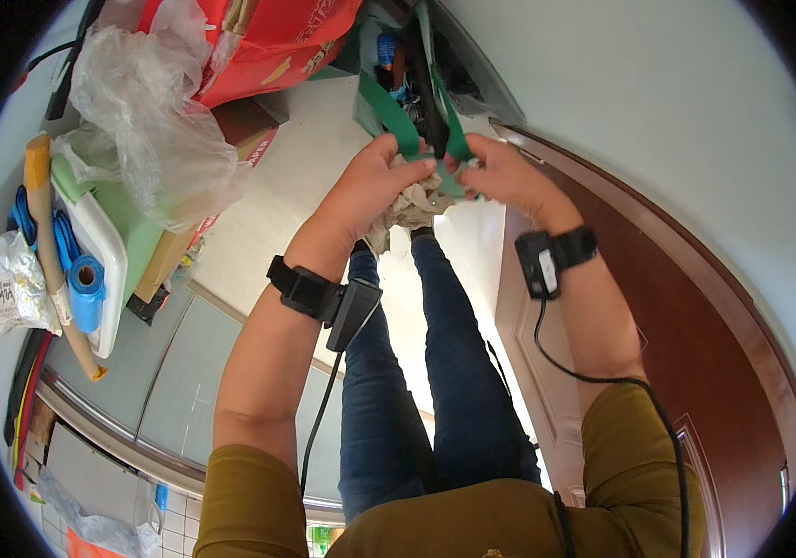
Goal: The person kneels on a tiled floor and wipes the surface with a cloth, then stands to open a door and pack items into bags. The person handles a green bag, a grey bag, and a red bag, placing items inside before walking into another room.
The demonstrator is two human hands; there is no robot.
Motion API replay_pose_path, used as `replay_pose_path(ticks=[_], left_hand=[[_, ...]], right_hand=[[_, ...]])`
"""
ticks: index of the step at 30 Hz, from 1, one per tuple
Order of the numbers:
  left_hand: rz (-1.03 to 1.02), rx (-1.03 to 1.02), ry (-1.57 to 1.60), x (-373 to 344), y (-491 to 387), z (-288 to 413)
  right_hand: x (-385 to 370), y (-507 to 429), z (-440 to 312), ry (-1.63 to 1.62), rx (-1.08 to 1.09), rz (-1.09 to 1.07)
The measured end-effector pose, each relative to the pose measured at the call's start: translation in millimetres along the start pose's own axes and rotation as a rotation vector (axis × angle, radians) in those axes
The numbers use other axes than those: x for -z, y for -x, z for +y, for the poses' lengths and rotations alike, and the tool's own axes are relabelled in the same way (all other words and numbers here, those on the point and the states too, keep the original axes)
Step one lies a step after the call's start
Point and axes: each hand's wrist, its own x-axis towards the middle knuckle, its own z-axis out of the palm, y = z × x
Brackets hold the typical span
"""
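My left hand (387,174) is closed around a crumpled beige cloth (415,202) and touches one green strap (391,111) of a bag. The cloth hangs below my fingers, above my feet. My right hand (492,171) is at the other green strap (455,129), its fingers bent; the fingertips are partly blurred, so its exact hold is unclear. Between the straps, the bag (370,52) gapes, with a blue item (386,50), dark things and a long black object (429,91) in its mouth.
At the upper left are a red bag (279,49), a crumpled clear plastic bag (146,118) and a cardboard box (160,261). A rolled tube (56,258), a blue roll (86,293) and a green-and-white panel (108,258) lie at the left. A brown door (691,314) stands at the right.
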Motion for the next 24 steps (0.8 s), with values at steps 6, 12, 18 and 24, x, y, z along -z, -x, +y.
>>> replay_pose_path(ticks=[6, 12, 18, 24], left_hand=[[-0.169, 0.054, 0.14, -0.6, 38.3, 20.2], [-0.139, -0.009, 0.141, 2.6, 125.3, 22.5], [0.058, 0.058, 0.199, -3.8, 211.4, -3.0], [0.273, 0.136, -0.152, 1.5, 274.5, -39.8]], right_hand=[[-55.6, 44.5, -31.6, 0.318, 0.312, 0.056], [-95.0, 94.3, -54.9, 0.49, 0.335, -0.133], [-143.0, 122.2, -50.7, 0.426, 0.42, -0.414], [-156.9, 134.2, -23.0, 0.277, 0.286, -0.605]])
